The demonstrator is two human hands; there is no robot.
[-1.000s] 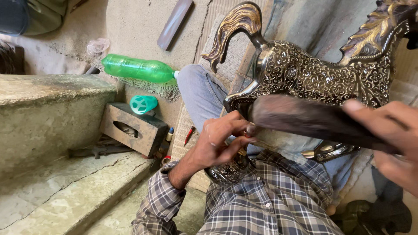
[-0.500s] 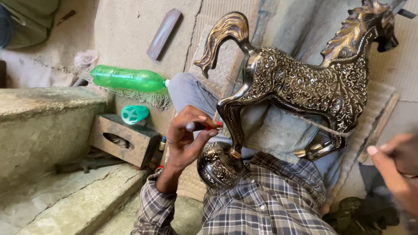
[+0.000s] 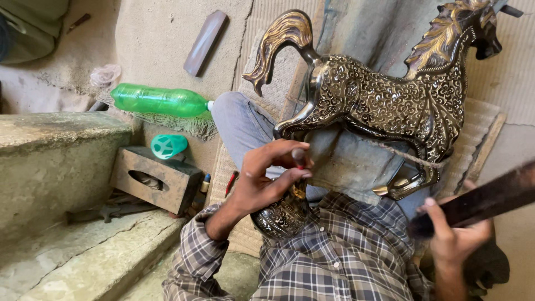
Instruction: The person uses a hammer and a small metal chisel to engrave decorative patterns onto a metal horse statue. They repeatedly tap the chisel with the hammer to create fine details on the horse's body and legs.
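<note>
Head view: hands grip punch (image 3: 299, 159) and dark bar (image 3: 485, 200) beside engraved horse (image 3: 384, 106) (brassy mane).

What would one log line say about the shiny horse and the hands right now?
left hand: pinches small tool against rounded base | right hand: grips dark flat bar, raised | engraved metal horse: across lap, roped

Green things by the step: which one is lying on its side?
The long green plastic bottle lies sideways on the floor. The smaller teal cup sits on the wooden block.

Right hand (image 3: 457, 234) back in view — gripping the dark bar (image 3: 485, 202).
</note>
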